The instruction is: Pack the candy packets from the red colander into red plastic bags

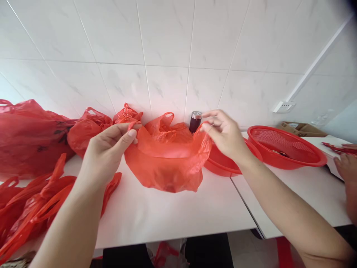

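A red plastic bag (pixel 167 167) hangs between my two hands above the white table (pixel 178 219), its opening spread and something darker showing faintly near its bottom. My left hand (pixel 111 149) pinches one handle between thumb and fingers. On the other side, my right hand (pixel 223 130) pinches the opposite handle, with its outer fingers raised and slightly blurred. Behind the held bag lies another red bag (pixel 181 132), beside a dark bottle (pixel 195 122) with a silver lid.
Full red bags (pixel 33 141) line the left, with more knotted bags (pixel 36 208) in front. At right are a red basket (pixel 223 169) and a larger red basket (pixel 290 162) holding small items. Another person's hand (pixel 348 167) and a cardboard box (pixel 306 129) are far right.
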The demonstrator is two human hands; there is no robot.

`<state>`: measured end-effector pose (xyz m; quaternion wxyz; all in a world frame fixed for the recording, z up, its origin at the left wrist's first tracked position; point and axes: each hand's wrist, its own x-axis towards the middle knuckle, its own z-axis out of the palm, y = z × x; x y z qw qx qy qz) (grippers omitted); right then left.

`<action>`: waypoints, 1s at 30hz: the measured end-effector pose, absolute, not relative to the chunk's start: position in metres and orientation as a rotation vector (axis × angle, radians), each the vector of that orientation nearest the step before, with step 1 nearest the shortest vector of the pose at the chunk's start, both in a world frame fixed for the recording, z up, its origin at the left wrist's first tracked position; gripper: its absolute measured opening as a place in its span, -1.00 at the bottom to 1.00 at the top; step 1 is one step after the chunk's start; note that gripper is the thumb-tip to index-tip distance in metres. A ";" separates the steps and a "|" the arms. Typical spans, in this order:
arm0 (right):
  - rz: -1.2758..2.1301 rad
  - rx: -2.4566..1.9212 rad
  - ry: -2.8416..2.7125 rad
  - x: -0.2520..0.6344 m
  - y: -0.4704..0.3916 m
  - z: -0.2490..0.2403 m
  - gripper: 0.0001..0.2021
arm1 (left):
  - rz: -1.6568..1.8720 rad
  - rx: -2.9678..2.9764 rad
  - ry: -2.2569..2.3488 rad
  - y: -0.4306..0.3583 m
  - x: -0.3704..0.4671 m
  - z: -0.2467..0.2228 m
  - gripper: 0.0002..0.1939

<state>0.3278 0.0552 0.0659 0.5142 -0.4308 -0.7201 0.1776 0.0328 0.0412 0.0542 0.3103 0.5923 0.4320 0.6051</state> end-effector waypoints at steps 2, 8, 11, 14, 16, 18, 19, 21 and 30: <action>0.499 -1.068 -1.866 0.325 0.057 0.072 -0.78 | 1.530 1.530 1.086 0.043 0.035 0.060 -0.80; 0.518 -1.080 -1.959 0.327 0.051 0.088 -0.77 | 1.563 1.283 0.804 0.045 0.027 0.056 -0.85; 0.535 -1.038 -2.011 0.321 0.045 0.100 -0.77 | 1.407 1.373 0.729 0.042 0.029 0.061 -0.74; 0.545 -0.952 -2.039 0.307 0.043 0.110 -0.79 | 1.012 1.625 0.699 0.042 0.040 0.068 -0.42; 0.582 -0.876 -2.109 0.293 0.041 0.113 -0.81 | 0.785 1.772 0.738 0.044 0.051 0.070 -0.35; 0.626 -0.781 -2.178 0.276 0.039 0.113 -0.83 | 0.631 1.890 0.807 0.047 0.063 0.070 -0.49; 0.653 -0.732 -2.205 0.268 0.038 0.112 -0.84 | 0.590 1.933 0.841 0.048 0.068 0.069 -0.61; 0.698 -0.656 -2.237 0.255 0.037 0.107 -0.84 | 0.567 1.957 0.917 0.050 0.077 0.064 -0.79; 0.841 -0.866 -2.113 0.273 0.058 0.058 -0.92 | 0.712 1.548 0.921 0.055 0.072 0.046 -0.59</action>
